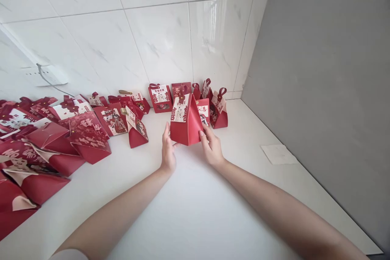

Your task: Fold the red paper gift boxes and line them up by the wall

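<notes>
Between my two hands is a red paper gift box (194, 125) with a ribbon loop on top and a white printed label on its front. It is held up above the white tabletop, slightly turned so one plain red side shows. My left hand (168, 152) presses against its left side, fingers mostly behind it. On the right, my right hand (212, 146) grips the lower edge, thumb in front and fingers behind. Just behind stand more red gift boxes, among them a boxy one with a window (160, 98) and a triangular one (219, 109), partly covered by the held box.
Several similar red boxes crowd the left side, with a patterned one (88, 134) and a small triangular one (137, 130) at the group's right edge. A white paper tissue (278, 154) lies at right. Tiled wall (158, 40) behind, grey panel (323, 81) at right.
</notes>
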Demonstrator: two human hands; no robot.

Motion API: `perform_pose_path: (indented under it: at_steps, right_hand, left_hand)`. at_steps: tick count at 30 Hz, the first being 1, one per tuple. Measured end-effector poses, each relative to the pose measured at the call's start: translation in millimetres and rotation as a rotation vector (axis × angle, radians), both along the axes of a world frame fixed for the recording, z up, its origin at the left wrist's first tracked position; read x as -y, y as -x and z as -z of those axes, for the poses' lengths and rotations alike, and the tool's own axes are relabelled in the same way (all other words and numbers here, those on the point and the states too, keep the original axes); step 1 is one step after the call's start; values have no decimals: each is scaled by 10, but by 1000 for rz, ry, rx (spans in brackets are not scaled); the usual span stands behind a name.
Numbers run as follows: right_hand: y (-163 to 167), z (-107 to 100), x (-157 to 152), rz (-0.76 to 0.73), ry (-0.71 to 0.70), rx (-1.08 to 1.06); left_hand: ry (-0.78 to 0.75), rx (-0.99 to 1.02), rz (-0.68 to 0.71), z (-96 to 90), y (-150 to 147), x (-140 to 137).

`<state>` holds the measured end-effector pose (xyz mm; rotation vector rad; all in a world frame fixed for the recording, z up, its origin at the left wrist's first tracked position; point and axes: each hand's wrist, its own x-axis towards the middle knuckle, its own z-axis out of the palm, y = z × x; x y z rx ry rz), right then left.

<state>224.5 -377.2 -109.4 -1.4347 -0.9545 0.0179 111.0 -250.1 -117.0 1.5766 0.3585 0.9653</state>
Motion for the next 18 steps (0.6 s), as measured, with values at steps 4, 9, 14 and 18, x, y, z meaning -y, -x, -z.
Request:
perform_pose_path:
  at_steps: [4, 9, 14, 18]
  right_hand:
    - [15, -9, 79, -65, 20, 357]
    - [-14, -21, 92, -85, 82, 450]
    - [71, -77, 14, 231, -58, 196]
    - [-3, 5, -73, 64, -58, -76]
  left_hand:
    - [-98, -21, 239, 77, 53, 44]
    - [275, -41, 308, -16, -9, 55]
    - [328, 25, 241, -67, -84, -32]
    - [315, -25, 184, 8, -109, -137]
